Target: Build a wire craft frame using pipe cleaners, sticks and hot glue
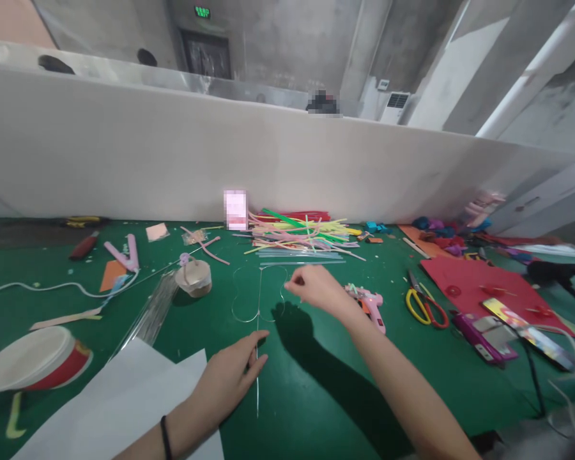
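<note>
Over the smooth green surface (292,409), my right hand (316,286) is closed in a fingertip pinch at the edge of a thin, silvery wire frame (259,291); I cannot tell whether wire sits between the fingertips. Two rounded lobes flank its straight stem, which runs beneath my left hand (227,367), thumb and forefinger parted. White paper sheets (124,399) lie under my left wrist, and a bundle of slender, straight wires (153,313) beyond. A pink plastic glue gun (374,306) rests beside my right forearm. Farther out are translucent rods (301,257), fuzzy multicoloured stems (311,236), and yellow-and-red-handled scissors (426,310). A distant green-lit sign (202,11) reads EXIT.
</note>
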`<state>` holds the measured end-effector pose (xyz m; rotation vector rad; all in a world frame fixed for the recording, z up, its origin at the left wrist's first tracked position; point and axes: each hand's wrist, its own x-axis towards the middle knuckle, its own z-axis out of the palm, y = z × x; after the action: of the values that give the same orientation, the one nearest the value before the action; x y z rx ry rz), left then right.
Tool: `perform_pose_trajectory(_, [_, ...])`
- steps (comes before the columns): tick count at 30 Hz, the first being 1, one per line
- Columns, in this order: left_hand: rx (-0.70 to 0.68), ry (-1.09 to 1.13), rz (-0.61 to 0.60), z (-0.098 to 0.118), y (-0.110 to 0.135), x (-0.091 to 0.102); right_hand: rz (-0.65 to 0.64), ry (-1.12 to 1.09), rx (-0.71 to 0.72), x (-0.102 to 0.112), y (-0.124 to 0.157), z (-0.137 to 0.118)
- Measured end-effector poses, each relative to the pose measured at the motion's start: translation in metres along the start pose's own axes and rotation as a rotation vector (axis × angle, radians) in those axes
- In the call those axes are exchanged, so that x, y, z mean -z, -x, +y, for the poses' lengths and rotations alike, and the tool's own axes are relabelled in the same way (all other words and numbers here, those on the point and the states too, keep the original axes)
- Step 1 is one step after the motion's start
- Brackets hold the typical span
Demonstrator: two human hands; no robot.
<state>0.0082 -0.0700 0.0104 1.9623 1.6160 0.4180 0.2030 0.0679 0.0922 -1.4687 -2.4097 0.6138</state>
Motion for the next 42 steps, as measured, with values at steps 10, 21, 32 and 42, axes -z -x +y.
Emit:
perform_pose_trajectory(10, [-0.29, -0.059, 0.052, -0.011, -0.014, -0.02, 0.043, 0.4, 0.1, -0.047, -0.178, -0.019])
perform_pose_trajectory(21, [-0.214, 0.125, 0.053, -0.011, -0.012, -0.013, 0.202, 0.455, 0.132, -0.035, -0.182, -0.024])
perform_pose_trajectory(32, [-0.242, 0.432, 0.581, -0.012, -0.012, -0.012, 0.58, -1.08, 0.145, -0.014, -0.024, -0.035])
perform_pose_trajectory(42, [0.016, 0.764, 0.243, -0.017, -0.018, -0.025, 0.501, -1.433, -0.016, -0.088, 0.007, -0.053])
